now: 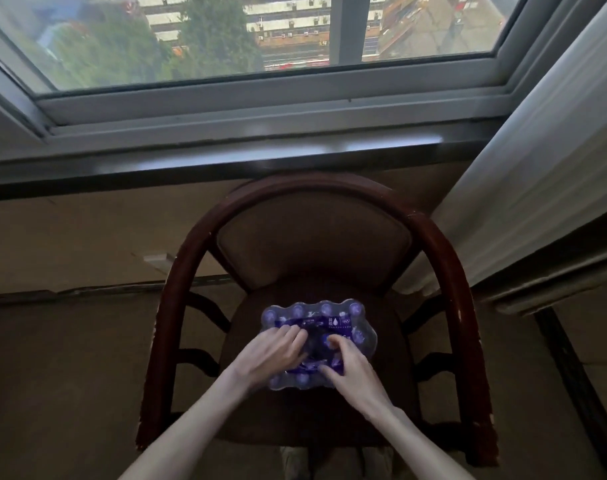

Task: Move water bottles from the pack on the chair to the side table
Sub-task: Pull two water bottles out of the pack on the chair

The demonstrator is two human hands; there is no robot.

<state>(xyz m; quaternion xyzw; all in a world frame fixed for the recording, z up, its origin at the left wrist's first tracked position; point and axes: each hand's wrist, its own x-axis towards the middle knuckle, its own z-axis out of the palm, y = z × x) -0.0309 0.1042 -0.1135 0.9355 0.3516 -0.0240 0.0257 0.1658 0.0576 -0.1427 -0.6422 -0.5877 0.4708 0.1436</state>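
Observation:
A shrink-wrapped pack of water bottles (pixel 333 315) with purple caps and a purple band lies on the dark seat of a wooden armchair (pixel 440 258). My left hand (pixel 270 355) rests on the pack's left middle, fingers spread over the wrap. My right hand (pixel 347 365) is on the pack's right middle, fingers curled into the torn plastic around a dark opening between the hands. Whether either hand holds a bottle is not visible. The side table is out of view.
The chair stands under a dark window sill (pixel 225 161) and a large window. A white curtain (pixel 523 168) hangs at the right, reaching down beside the chair's right arm. Brown floor lies to the left and right of the chair.

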